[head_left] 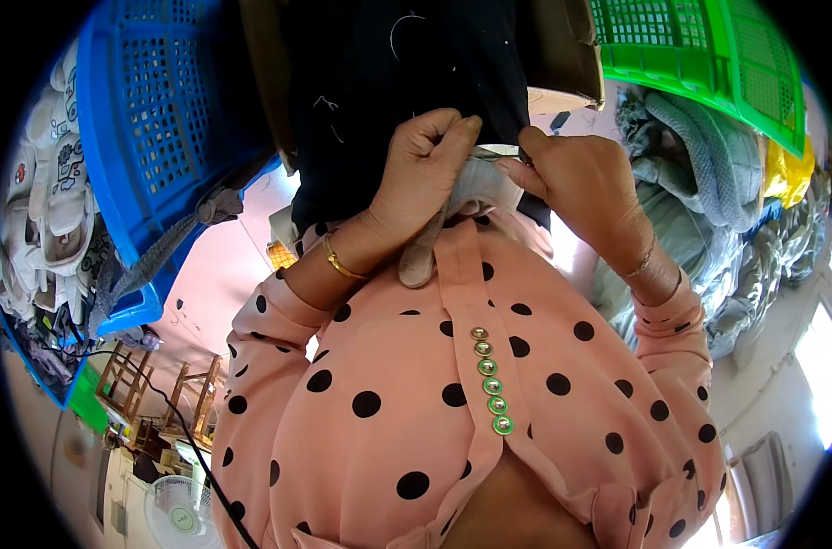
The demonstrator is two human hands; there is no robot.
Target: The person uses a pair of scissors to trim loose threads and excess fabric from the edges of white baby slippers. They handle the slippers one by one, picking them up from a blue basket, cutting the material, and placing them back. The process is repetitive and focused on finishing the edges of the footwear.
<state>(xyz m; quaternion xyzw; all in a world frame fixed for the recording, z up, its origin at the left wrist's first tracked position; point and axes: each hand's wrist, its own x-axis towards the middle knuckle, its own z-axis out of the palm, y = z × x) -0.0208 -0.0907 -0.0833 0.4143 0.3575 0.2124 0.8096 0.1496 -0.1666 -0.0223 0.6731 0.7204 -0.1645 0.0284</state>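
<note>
at upper centre, the left hand (425, 169) was curled tight, pinching a grey cloth (482, 188); the right hand (585, 183) gripped a small metal tool (491, 156), probably snips. holding cloth taut would likely keep cuts clean. a blue basket (164, 101), upper left, and green basket (645, 69), upper right, hid their contents.

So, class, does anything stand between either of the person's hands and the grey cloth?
Nothing visible blocks the left hand, which appears closed on the grey cloth. Between the right hand and the cloth there is only a thin metallic tool, seemingly gripped by that hand; its exact kind is unclear.
</note>
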